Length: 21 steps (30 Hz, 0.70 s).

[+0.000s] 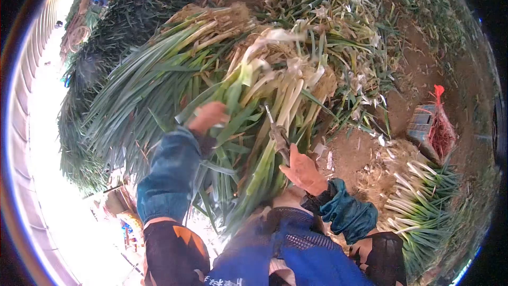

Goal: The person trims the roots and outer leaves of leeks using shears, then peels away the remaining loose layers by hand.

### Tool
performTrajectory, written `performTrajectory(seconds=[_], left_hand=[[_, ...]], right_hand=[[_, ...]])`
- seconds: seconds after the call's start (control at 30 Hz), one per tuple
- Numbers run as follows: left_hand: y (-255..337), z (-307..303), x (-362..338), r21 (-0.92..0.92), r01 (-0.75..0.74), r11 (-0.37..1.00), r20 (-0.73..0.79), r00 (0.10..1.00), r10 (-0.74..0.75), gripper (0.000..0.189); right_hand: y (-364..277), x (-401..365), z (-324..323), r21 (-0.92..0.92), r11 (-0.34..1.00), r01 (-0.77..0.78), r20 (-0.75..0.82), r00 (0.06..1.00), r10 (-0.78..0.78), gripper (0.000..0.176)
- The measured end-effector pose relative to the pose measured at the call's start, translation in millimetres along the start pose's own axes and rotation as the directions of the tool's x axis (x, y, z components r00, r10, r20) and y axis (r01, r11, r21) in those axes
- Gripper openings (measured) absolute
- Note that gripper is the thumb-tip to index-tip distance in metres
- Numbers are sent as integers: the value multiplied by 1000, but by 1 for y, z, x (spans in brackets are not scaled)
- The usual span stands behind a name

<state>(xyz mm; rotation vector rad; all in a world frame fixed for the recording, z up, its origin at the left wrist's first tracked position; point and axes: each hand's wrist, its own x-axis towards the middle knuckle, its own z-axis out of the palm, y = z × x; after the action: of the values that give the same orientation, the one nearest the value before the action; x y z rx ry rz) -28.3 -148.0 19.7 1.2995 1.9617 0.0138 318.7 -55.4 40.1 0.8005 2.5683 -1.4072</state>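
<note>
My left hand (210, 117) is closed and somewhat blurred by motion, at the leafy part of a long green onion (244, 73). That onion's pale end reaches up and away, with whitish skin blurred at its tip. In my right hand (305, 173) is a blow gun (279, 139) with a thin metal nozzle pointing up and away from me. Under and between both hands lies a pile of untrimmed green onions (288, 92), roots away from me and leaves toward my lap.
At the right, peeled green onions (413, 201) lie in a row beside a box (423, 122) and a red mesh bag (442, 132). Stripped leaves and skins (344, 37) litter the soil ahead. A tall heap of dark green leaves (127, 16) stands at the left.
</note>
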Motion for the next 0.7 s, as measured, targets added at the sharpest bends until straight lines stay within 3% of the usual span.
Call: performTrajectory(seconds=[0.03, 0.1, 0.17, 0.2, 0.23, 0.27, 0.3, 0.37, 0.4, 0.47, 0.5, 0.57, 0.7], left_hand=[[7, 32, -1, -278, -153, 948, -96, 987, 131, 25], [40, 41, 3, -666, -218, 713, -136, 976, 171, 23], [97, -24, 1, -884, 14, 467, 73, 991, 108, 24], [70, -25, 25, -792, -168, 588, -186, 982, 30, 23], [29, -13, 48, -593, -373, 714, -519, 854, 15, 21], [-11, -1, 70, -317, -402, 859, -787, 618, -2, 20], [7, -30, 47, 108, 175, 979, -686, 726, -54, 21], [-77, 14, 68, -28, 424, 905, -506, 775, -379, 25], [-89, 26, 67, -55, 487, 871, -363, 803, -472, 30], [-79, 40, 60, 33, 477, 878, -512, 763, -395, 30], [-68, 32, 52, 70, 476, 877, -480, 787, -389, 29], [-35, 7, 35, 141, 472, 870, -419, 825, -380, 27], [-1, 24, 20, 160, 439, 884, -520, 799, -303, 16]], right_hand=[[1, 2, 4, 8, 1000, -10, 7, 1000, 10, 66], [8, 11, 8, -6, 999, -36, -5, 999, 36, 53], [28, 12, 23, -116, 993, -27, -39, 999, 22, 49], [29, 12, 20, -110, 993, -34, -40, 999, 30, 50], [28, 10, 16, -101, 994, -47, -39, 998, 43, 52], [28, 6, 15, -89, 994, -62, -36, 998, 59, 54], [30, 3, 16, -91, 992, -91, -43, 995, 87, 56], [37, -2, 15, -99, 985, -142, -74, 988, 135, 60], [39, -5, 11, -101, 985, -139, -85, 988, 130, 61], [41, -11, 9, -88, 986, -140, -99, 986, 131, 63], [38, -11, 10, -118, 985, -125, -120, 987, 110, 63], [6, -5, -10, -68, 989, -129, -14, 992, 128, 67], [-29, 11, -1, -63, 998, 23, 2, 1000, -23, 68]])
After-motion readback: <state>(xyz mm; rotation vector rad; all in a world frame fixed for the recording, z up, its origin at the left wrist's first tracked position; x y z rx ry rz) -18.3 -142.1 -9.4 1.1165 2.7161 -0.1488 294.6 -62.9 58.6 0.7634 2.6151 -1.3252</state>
